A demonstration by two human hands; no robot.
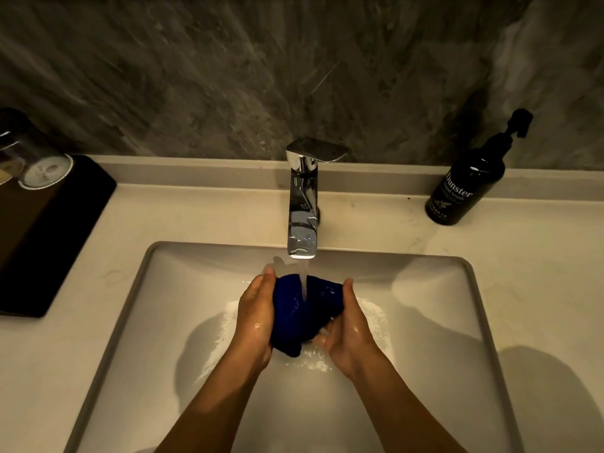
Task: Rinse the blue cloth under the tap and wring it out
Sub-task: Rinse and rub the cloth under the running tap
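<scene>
The blue cloth (305, 313) is bunched into a wet wad over the middle of the white sink (434, 338). My left hand (255, 322) presses its left side and my right hand (348, 328) cups its right side and underside, so both hold it. The chrome tap (302, 204) stands at the back of the basin with its lever on top. A stream of water (304, 279) runs from the spout straight onto the top of the cloth. Water splashes white in the basin beneath my hands.
A black hand wash pump bottle (467, 184) stands on the counter at the back right. A black tray (49, 230) with upturned glasses (42, 165) sits at the left. A dark stone wall rises behind the pale counter (202, 217).
</scene>
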